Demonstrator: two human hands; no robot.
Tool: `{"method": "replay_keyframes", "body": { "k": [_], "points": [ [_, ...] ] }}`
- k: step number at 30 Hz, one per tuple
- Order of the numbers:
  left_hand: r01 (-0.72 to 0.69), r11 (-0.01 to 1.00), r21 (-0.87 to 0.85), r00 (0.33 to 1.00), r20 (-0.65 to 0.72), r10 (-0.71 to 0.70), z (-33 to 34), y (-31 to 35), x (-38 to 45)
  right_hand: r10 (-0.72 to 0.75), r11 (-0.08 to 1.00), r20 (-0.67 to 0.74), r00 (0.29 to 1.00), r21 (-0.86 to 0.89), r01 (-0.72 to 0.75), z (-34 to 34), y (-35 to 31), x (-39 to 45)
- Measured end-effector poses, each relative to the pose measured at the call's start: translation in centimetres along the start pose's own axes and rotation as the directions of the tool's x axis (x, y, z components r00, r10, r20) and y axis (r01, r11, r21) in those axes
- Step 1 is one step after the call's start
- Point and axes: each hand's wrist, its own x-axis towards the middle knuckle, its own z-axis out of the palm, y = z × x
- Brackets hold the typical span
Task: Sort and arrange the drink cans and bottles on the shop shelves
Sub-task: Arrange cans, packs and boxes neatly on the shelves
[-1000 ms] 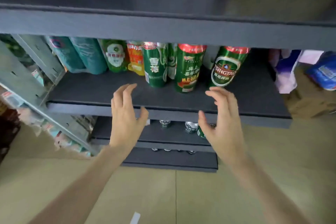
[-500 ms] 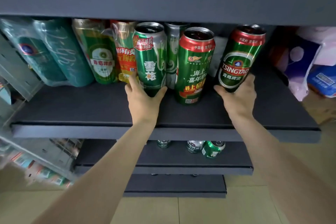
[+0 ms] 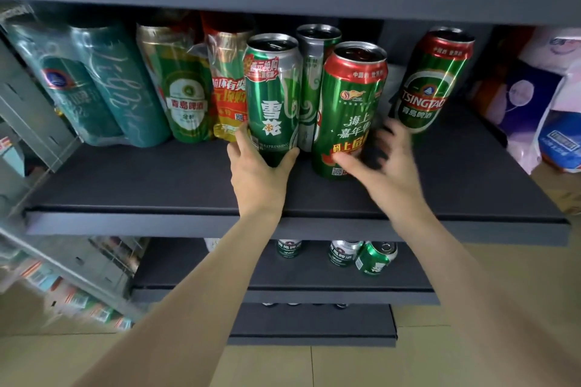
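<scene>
The left hand (image 3: 259, 171) grips the base of a green Snow beer can (image 3: 273, 97), thumb curled round the can's right side and fingers wrapped round its left, the can standing upright on the dark grey shelf (image 3: 157, 185). Just right of that grip, behind the can, a silver-topped can (image 3: 314, 72) stands further back, and right of that comes a green can with a red top band (image 3: 350, 110), its foot nearest the shelf's front edge. The right hand (image 3: 382, 166) is spread wide at this can's lower right side, the thumb reaching across the can's lower front and the fingers fanned behind it (the hand is motion-blurred, so I cannot tell whether it actually touches the can); it holds nothing. Past the right hand's fingertips, up and to the right, a Tsingtao can (image 3: 432, 85) leans with its top tilted rightward, apart from the others.

To the left of the left hand's grip, a yellow-and-red shrink-wrapped can pack (image 3: 228, 85) sits touching the Snow can, then a green Tsingtao pack with a white label (image 3: 182, 85), then a wrapped pack of teal cans (image 3: 88, 82) at the far end. Below both wrists, on the lower shelf (image 3: 220, 280), three small green cans (image 3: 342, 253) stand under the upper shelf's edge, the rightmost one tilted. Far right of the right hand lie pastel plastic packages (image 3: 540, 97)
</scene>
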Motion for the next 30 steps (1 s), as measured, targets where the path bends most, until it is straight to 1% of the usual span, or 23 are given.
{"method": "replay_keyframes", "body": {
  "k": [1,2,3,6,9,13,17,19,23,25,26,28,30],
  "points": [
    [0.0,1.0,0.005,1.0,0.002,0.0,-0.1,0.0,0.0,0.005,0.999,0.075,0.997,-0.032,-0.003,0.9,-0.4,0.2],
    [0.002,1.0,0.007,1.0,0.004,-0.002,-0.1,0.0,0.1,0.01,0.998,0.097,0.995,-0.062,-0.004,1.5,-0.6,0.4],
    [0.005,1.0,0.007,1.0,0.007,-0.005,-0.1,0.0,0.0,0.009,0.998,0.084,0.996,-0.071,-0.003,1.8,-0.8,0.5],
    [-0.005,1.0,0.017,1.0,0.015,0.004,-0.4,0.0,-0.3,0.005,0.993,-0.016,1.0,-0.114,-0.006,0.4,-0.4,0.5],
    [-0.077,0.995,0.059,0.996,0.042,0.075,-0.5,0.2,-1.1,0.019,0.982,-0.141,0.99,-0.186,-0.045,-3.1,0.5,0.4],
    [-0.169,0.985,0.041,0.971,0.176,0.159,1.1,1.5,-3.2,0.057,0.966,-0.291,0.955,-0.225,-0.126,-6.8,1.7,1.4],
    [-0.209,0.976,0.054,0.939,0.29,0.185,4.4,3.7,-4.0,0.069,0.956,-0.337,0.939,-0.247,-0.158,-7.7,2.4,2.4],
    [-0.192,0.98,0.051,0.93,0.327,0.166,6.0,4.7,-3.7,0.056,0.958,-0.335,0.941,-0.248,-0.145,-7.6,2.7,2.5],
    [-0.143,0.989,0.028,0.925,0.359,0.123,7.8,5.4,-2.4,0.041,0.958,-0.31,0.95,-0.258,-0.126,-7.5,3.7,2.0],
    [-0.147,0.988,0.041,0.918,0.378,0.121,8.0,5.2,-2.0,-0.001,0.954,-0.325,0.946,-0.285,-0.097,-7.5,4.5,1.2],
    [-0.162,0.985,0.065,0.911,0.394,0.124,7.9,5.0,-1.9,-0.039,0.954,-0.344,0.938,-0.293,-0.068,-7.5,4.8,0.6],
    [-0.241,0.959,0.148,0.885,0.44,0.155,7.2,4.4,-2.1,-0.111,0.958,-0.363,0.925,-0.287,0.002,-7.0,4.7,-0.9],
    [-0.344,0.923,0.174,0.864,0.444,0.239,5.5,3.3,-2.6,-0.174,0.955,-0.337,0.925,-0.285,0.076,-6.1,4.2,-2.5]
  ]
}}
